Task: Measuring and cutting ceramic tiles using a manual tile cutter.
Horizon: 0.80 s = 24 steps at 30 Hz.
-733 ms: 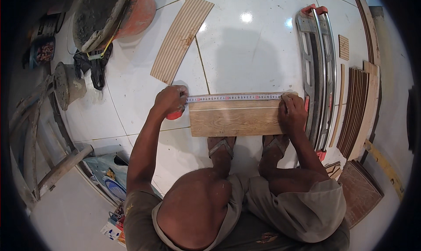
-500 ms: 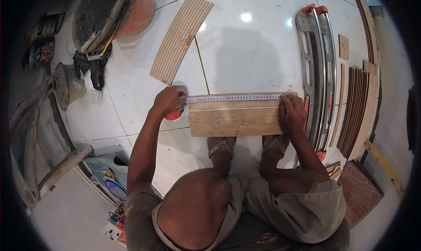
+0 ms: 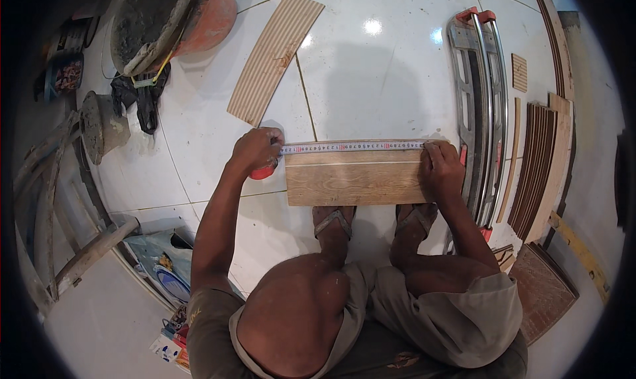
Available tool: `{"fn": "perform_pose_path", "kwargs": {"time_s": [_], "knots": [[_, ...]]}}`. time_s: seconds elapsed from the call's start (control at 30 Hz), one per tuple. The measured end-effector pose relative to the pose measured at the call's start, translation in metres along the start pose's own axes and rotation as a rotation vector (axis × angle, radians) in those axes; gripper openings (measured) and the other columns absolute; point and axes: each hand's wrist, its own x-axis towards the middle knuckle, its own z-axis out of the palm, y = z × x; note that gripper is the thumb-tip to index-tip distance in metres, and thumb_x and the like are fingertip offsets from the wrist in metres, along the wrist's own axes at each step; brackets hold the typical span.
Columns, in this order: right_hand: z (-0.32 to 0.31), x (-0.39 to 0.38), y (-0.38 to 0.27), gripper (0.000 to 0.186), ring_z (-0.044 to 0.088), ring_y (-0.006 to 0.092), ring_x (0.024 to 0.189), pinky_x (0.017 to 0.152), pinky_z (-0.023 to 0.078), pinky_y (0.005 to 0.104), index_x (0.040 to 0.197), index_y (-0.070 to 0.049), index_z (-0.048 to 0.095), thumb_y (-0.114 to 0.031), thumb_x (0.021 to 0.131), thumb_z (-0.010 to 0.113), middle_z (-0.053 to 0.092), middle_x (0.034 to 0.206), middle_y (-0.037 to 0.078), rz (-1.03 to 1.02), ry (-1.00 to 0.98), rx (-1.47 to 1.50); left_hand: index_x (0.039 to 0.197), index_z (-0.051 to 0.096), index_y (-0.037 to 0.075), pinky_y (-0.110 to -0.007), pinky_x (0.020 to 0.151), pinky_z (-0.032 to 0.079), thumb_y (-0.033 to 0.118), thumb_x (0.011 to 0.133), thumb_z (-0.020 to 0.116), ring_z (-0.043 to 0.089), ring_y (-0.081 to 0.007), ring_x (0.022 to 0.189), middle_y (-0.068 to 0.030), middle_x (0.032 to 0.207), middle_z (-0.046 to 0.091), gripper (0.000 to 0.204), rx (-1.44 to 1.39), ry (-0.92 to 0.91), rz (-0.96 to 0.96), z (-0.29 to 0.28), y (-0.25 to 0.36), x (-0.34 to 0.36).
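My left hand is closed around the red case of a tape measure. Its white blade stretches level to the right, along the far edge of a wood-look tile. A thin pale line runs lengthwise across that tile below the blade. At the tile's right end, my right hand has its fingers closed down on the blade's end, covering part of the tile's edge. The tile lies crosswise on the floor, just beyond my feet.
A long tile cutter with metal rails stands on the right, beside stacked tile strips. A ribbed tile piece lies ahead on the left. Farther left are an orange bucket and a grey, cement-stained bucket.
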Motion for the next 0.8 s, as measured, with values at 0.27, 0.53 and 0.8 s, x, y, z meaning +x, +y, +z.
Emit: {"fn": "perform_pose_path", "kwargs": {"time_s": [0.27, 0.53, 0.8], "knots": [[0.001, -0.005, 0.004, 0.025, 0.070, 0.0306, 0.094, 0.071, 0.059, 0.0419, 0.106, -0.006, 0.071, -0.003, 0.081, 0.067, 0.069, 0.105, 0.010, -0.010, -0.035, -0.033, 0.095, 0.072, 0.011, -0.044, 0.077, 0.055, 0.020, 0.085, 0.065, 0.071, -0.0327, 0.084, -0.0120, 0.089, 0.074, 0.015, 0.047, 0.017, -0.001, 0.000, 0.004, -0.002], [0.002, 0.002, 0.002, 0.017, 0.065, 0.0310, 0.089, 0.069, 0.056, 0.0446, 0.096, -0.007, 0.065, -0.006, 0.079, 0.067, 0.061, 0.092, 0.010, 0.013, -0.018, 0.055, 0.095, 0.074, 0.012, -0.046, 0.079, 0.056, 0.023, 0.087, 0.066, 0.072, -0.0346, 0.088, -0.0120, 0.092, 0.075, 0.016, 0.043, 0.081, 0.109, 0.010, -0.015, 0.005], [-0.003, -0.016, -0.002, 0.028, 0.068, 0.0296, 0.090, 0.074, 0.058, 0.0412, 0.102, -0.005, 0.071, 0.002, 0.074, 0.071, 0.064, 0.093, 0.010, 0.067, -0.046, 0.021, 0.094, 0.074, 0.011, -0.041, 0.075, 0.055, 0.022, 0.087, 0.065, 0.072, -0.0291, 0.082, -0.0099, 0.087, 0.075, 0.016, 0.024, 0.045, 0.032, 0.003, 0.006, 0.000]]}}
